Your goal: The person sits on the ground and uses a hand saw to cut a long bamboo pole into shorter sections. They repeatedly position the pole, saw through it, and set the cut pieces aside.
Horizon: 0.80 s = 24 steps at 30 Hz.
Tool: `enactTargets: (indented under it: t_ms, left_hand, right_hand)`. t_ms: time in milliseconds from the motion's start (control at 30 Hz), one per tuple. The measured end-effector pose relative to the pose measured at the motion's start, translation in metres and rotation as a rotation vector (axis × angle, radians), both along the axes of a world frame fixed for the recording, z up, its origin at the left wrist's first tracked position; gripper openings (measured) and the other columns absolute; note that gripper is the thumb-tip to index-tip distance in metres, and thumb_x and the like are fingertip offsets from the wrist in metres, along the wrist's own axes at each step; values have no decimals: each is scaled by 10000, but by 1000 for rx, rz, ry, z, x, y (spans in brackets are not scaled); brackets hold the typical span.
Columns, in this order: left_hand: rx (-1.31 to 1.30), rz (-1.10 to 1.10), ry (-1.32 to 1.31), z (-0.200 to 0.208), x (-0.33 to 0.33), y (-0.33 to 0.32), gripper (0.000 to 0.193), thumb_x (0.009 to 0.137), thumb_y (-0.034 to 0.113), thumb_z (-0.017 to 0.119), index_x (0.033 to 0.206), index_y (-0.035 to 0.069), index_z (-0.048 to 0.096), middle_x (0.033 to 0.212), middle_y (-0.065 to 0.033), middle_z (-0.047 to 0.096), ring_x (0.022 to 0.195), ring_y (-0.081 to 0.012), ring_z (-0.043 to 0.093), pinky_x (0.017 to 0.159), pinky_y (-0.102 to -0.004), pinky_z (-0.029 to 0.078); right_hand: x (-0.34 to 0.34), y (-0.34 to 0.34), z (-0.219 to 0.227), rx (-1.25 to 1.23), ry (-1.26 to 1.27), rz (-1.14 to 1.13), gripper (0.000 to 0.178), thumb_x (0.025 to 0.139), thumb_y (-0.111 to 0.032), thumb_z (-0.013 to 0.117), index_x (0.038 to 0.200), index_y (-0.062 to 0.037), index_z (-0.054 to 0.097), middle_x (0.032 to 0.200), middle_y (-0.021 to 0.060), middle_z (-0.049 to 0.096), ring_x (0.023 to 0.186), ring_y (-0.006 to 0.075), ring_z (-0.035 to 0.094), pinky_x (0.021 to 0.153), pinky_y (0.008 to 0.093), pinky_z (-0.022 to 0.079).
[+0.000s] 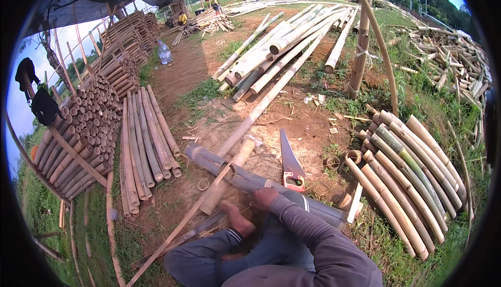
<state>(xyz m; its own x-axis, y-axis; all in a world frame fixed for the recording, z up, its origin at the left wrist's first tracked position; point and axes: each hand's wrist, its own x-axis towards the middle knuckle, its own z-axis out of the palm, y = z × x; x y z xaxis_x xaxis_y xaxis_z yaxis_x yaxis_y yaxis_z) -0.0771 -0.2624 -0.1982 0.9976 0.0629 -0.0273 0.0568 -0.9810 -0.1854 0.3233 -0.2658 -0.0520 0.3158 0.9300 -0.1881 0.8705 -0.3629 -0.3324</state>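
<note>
My right hand (264, 198) is at a thick dark grey pole (209, 160) lying across the ground in front of me. Its fingers look curled, and what they hold, if anything, is hidden. My left hand does not show. A handsaw (290, 156) with a red and white handle lies flat just beyond the pole, its blade tip pointing away. A short, pale bamboo piece (214, 198) and a long thin bamboo strip (175, 232) cross near the pole's left part. My bare foot (239, 221) rests close to them.
Cut bamboo lengths (409, 177) are stacked at the right. Long bamboo poles (292, 36) lie ahead, near an upright post (361, 42). Another pile (91, 115) rises at the left, beside a row of bamboo lengths (146, 141). A clear plastic jug (164, 52) stands farther off.
</note>
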Motion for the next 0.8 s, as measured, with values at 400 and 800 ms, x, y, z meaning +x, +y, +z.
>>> enactTargets:
  t_ms: [400, 800]
  left_hand:
    - [-82, 153, 75, 35, -213, -72, 604, 958, 452, 510, 1437, 100, 616, 1560, -216, 492, 1560, -442, 285, 1243, -715, 173]
    - [-47, 132, 0, 8, -222, -68, 533, 986, 387, 545, 1414, 88, 653, 1607, -203, 479, 1619, -436, 242, 1303, -710, 141]
  right_hand:
    - [-34, 17, -13, 66, 281, 123, 503, 935, -436, 684, 1328, -122, 687, 1146, 241, 765, 1091, 435, 730, 954, 549, 578]
    - [-27, 23, -39, 26, 234, 185, 605, 939, -450, 706, 1455, -148, 608, 1157, 237, 763, 1111, 427, 726, 977, 554, 567]
